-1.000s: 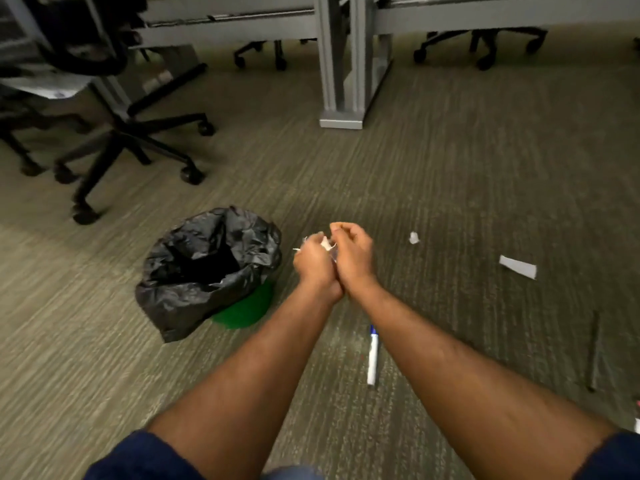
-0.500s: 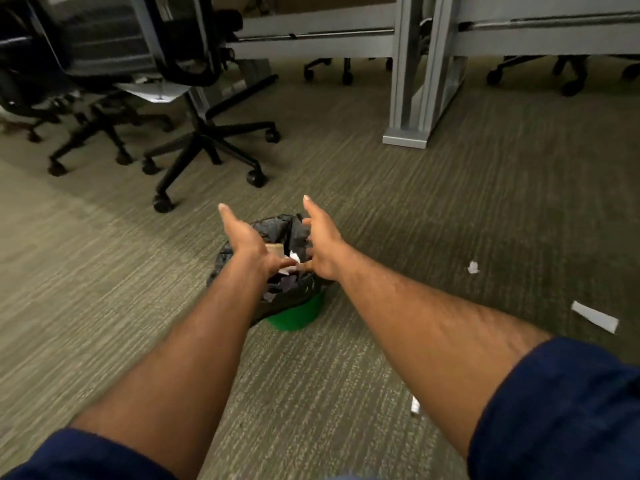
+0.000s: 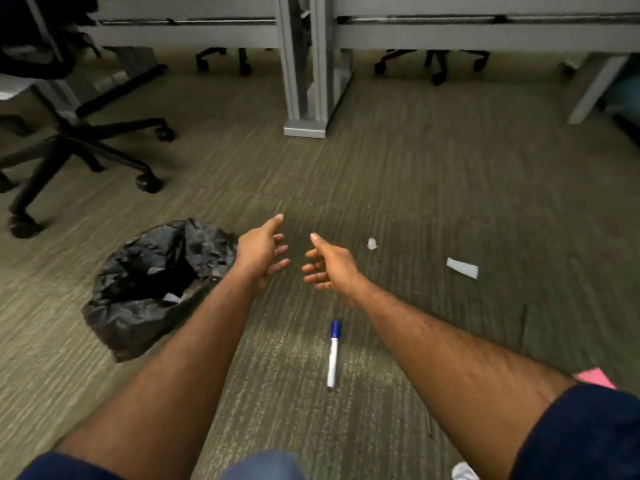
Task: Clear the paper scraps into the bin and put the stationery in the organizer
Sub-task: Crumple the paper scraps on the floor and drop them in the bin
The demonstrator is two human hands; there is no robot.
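Observation:
The bin (image 3: 138, 289), lined with a crumpled black bag, stands on the carpet at the left, with a white scrap (image 3: 172, 298) inside it. My left hand (image 3: 261, 252) hovers just right of the bin, fingers spread and empty. My right hand (image 3: 327, 268) faces it a little further right, also spread and empty. A white marker with a blue cap (image 3: 334, 353) lies on the floor between my forearms. A small crumpled scrap (image 3: 372, 243) and a longer white paper strip (image 3: 462, 268) lie to the right of my right hand.
A black office chair base (image 3: 86, 150) stands at the left. Grey desk legs (image 3: 304, 81) rise behind the hands. A pink paper (image 3: 594, 377) shows by my right sleeve, a white crumpled bit (image 3: 464, 472) at the bottom edge, and a thin dark stick (image 3: 429, 426) lies near my right forearm.
My hands held paper scraps together, moved over the bin and released them. Now both hands have pulled back to the right of the bin, empty.

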